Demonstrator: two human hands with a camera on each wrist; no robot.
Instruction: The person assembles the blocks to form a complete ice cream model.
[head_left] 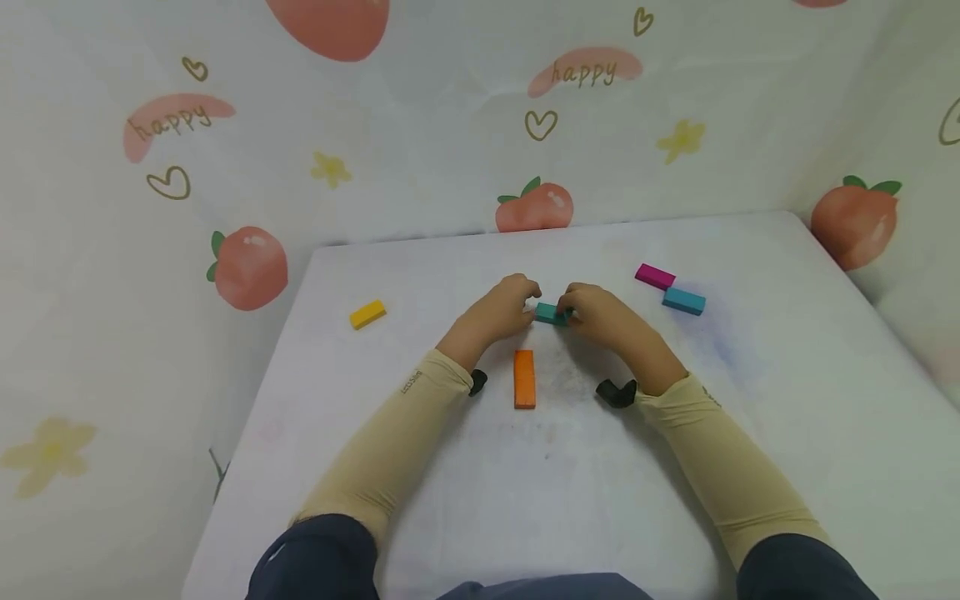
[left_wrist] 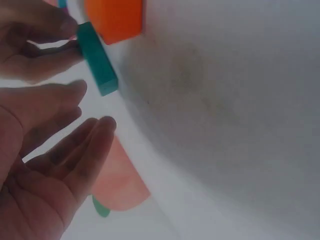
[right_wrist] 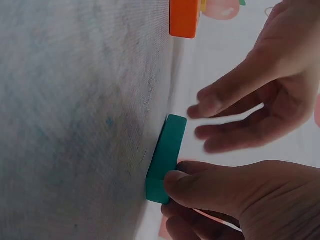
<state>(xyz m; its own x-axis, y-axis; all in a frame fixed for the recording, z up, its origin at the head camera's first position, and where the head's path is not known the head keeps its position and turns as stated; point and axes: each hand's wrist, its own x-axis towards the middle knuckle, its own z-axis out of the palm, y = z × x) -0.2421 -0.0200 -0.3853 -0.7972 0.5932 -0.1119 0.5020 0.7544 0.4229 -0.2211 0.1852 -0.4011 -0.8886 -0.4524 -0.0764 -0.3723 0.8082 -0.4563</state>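
A green block (head_left: 550, 313) lies flat between my two hands near the middle of the table. My right hand (head_left: 600, 315) pinches its right end between thumb and fingers; the right wrist view shows the thumb pressed on the green block (right_wrist: 167, 150). My left hand (head_left: 501, 310) is just off the block's left end, its fingers loosely bent with a gap between thumb and fingertips and nothing held. In the left wrist view the left hand (left_wrist: 45, 150) shows its palm and spread thumb beside the green block (left_wrist: 98, 60).
An orange block (head_left: 524, 379) lies lengthwise, nearer to me, between my forearms. Far left is a yellow block (head_left: 367, 314). At the back right, a magenta block (head_left: 655, 276) and a blue block (head_left: 683, 301) lie corner to corner. The white table (head_left: 480, 483) meets a peach-patterned cloth wall (head_left: 420, 150).
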